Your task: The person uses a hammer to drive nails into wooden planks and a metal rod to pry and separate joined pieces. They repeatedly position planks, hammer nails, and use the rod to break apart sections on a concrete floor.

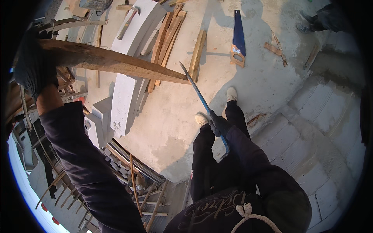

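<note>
My left hand (35, 64), in a dark glove, is wrapped round the far left end of a long squared wooden beam (116, 62). The beam reaches rightward across a white block, held up off the floor. In my gloved right hand (220, 125) is a blue ribbed pry bar (202, 98), gripped near its lower end. Its narrow bare-metal tip points up and left, and the bar crosses the beam's right end in the view; whether they touch I cannot tell.
A claw hammer (129, 23) lies on the white block (149, 11). Loose timber pieces (168, 39) and a handsaw (238, 37) lie on the concrete floor. White blocks (279, 143) line the right side. A drop with scaffolding-like poles shows at lower left. Another person's shoes (307, 27) are at upper right.
</note>
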`<state>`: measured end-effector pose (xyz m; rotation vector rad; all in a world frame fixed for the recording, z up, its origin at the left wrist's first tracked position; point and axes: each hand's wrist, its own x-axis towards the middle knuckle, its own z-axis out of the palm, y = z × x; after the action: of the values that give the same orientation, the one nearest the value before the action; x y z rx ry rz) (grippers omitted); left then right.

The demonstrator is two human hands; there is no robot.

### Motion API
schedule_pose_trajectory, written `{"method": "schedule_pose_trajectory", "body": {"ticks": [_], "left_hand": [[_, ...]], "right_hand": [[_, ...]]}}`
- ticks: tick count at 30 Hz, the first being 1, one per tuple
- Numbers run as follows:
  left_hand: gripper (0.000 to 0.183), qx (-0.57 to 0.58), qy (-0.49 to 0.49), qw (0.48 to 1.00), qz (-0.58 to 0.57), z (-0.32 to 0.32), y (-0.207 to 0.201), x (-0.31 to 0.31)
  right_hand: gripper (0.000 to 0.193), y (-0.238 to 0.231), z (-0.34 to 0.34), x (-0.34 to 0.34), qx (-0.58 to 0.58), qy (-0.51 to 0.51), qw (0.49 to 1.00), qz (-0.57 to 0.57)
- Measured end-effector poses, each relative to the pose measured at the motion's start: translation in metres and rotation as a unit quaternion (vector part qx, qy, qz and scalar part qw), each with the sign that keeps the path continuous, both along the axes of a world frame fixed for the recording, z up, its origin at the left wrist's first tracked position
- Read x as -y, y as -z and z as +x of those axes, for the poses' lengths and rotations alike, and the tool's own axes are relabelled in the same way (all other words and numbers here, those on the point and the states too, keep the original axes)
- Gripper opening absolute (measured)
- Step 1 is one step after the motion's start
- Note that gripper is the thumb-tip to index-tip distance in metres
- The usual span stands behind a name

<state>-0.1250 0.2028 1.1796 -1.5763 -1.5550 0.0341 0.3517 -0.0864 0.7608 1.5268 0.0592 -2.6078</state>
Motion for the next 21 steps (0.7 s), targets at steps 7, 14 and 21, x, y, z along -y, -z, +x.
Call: {"method": "schedule_pose_trajectory", "body": {"ticks": [7,14,21], "left_hand": [[0.041,0.603,-0.011,0.793,0.078,0.026,-0.006,0.189],[0.044,0.560,-0.201,0.787,0.164,0.023,0.005,0.435],[0.034,0.224,-0.426,0.876,-0.023,0.091,0.121,0.476]], "right_hand": [[0.055,-0.018,0.171,-0.142,0.100,-0.051,0.982,0.151],[0.062,0.151,0.284,-0.159,0.417,-0.133,0.826,0.354],[0.063,0.380,0.274,-0.115,0.498,-0.117,0.805,0.300]]}}
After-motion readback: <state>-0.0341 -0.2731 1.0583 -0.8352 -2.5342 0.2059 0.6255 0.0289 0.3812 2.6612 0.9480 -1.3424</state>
